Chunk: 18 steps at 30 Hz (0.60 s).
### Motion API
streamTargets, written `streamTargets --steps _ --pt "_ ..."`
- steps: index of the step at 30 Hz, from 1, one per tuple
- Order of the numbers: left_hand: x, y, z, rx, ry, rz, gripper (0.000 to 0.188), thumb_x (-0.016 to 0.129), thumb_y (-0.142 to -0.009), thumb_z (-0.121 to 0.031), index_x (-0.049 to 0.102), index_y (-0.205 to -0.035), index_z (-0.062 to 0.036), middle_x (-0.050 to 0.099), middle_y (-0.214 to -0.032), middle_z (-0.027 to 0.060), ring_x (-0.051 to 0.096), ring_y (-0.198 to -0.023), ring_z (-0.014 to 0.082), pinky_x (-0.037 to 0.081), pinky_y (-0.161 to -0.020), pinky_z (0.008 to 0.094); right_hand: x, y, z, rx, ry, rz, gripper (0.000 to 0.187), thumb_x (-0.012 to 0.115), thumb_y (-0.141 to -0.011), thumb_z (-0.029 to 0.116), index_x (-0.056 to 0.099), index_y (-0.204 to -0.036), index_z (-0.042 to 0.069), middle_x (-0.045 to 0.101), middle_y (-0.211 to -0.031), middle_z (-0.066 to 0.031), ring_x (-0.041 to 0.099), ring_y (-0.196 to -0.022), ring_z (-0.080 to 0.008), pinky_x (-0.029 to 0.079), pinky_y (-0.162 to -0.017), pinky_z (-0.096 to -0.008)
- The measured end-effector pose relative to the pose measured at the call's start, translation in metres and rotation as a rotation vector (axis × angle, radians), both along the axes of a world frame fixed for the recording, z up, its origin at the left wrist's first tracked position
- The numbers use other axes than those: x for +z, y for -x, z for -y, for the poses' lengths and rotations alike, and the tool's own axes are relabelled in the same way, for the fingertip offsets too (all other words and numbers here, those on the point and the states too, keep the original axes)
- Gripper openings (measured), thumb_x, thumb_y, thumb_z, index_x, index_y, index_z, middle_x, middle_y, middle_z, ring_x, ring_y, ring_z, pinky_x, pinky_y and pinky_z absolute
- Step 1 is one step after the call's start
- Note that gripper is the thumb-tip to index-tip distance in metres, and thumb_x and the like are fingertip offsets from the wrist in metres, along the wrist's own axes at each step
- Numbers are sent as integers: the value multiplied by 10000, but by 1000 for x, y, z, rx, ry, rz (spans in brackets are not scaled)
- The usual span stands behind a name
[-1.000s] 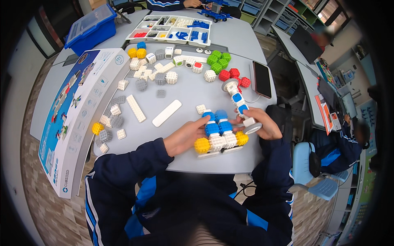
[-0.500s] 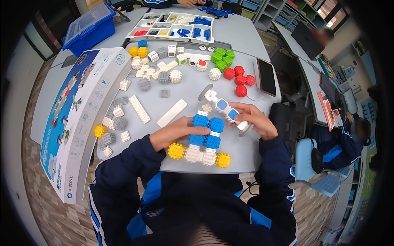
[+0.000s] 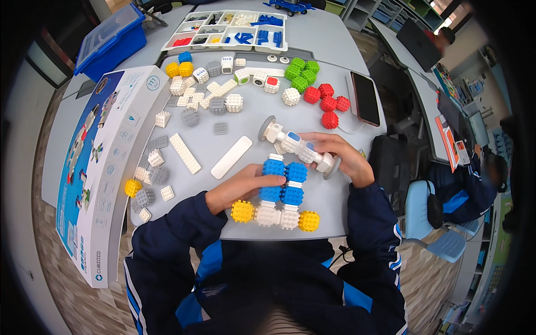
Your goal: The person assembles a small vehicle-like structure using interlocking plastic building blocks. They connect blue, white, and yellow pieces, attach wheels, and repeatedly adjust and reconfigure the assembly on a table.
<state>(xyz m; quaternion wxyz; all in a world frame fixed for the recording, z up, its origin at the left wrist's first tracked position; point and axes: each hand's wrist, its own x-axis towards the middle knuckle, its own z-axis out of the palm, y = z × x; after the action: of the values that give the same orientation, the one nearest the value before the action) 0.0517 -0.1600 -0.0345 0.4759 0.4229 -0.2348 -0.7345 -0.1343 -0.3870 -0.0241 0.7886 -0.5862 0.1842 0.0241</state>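
Observation:
My left hand grips the left side of a block build, its thumb lying across the blue cubes. The build has blue cubes at the top, white ones below, and a yellow cube at each lower end. My right hand is closed on a white wheel axle piece with blue-and-white middle blocks. A grey wheel sits at each end of this piece, which slants just beyond the build's top. Some of my right fingertips are hidden behind it. A long white rounded plate lies left of the axle piece.
Loose white and grey cubes are scattered on the left. Green blocks, red blocks and a phone lie at the right. Farther back are a sorting tray and a blue bin. A large box leans at left.
The axle piece has turned in my right hand, so its blue faces show less, and has shifted slightly left. My left hand keeps its grip on the block build.

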Motion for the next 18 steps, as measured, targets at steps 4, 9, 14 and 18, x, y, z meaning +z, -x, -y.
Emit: streamTargets --steps 4,9,14,18 --pt "0 1 0 3 9 -11 491 708 -989 -264 588 -1330 70 692 -1244 112 671 -1116 150 522 -1002 291 -1 -1 -7 -15 262 -1 430 613 -948 113 635 -1365 7 734 -1168 -114 698 -982 -140 545 -888 -277" --pt "-3 1 1 -13 -15 26 502 709 -987 -263 579 -1336 73 692 -1238 112 671 -1113 152 520 -1001 288 2 -1 2 12 602 51 358 617 -956 77 669 -1308 38 750 -1124 -88 692 -996 -147 526 -899 -285" --pt "-3 2 -1 -33 -6 18 478 711 -983 -239 590 -1326 70 693 -1232 113 671 -1108 155 521 -993 288 9 -10 1 -240 978 -27 298 646 -917 28 717 -1206 39 725 -1147 -78 674 -1034 -183 517 -938 -317" --pt "-5 2 -3 -8 27 -8 456 717 -977 -214 601 -1320 63 696 -1224 111 671 -1098 154 521 -992 292 17 -19 -19 -353 1574 381 330 765 -808 26 749 -1137 55 708 -1050 -73 643 -968 -254 519 -862 -366"
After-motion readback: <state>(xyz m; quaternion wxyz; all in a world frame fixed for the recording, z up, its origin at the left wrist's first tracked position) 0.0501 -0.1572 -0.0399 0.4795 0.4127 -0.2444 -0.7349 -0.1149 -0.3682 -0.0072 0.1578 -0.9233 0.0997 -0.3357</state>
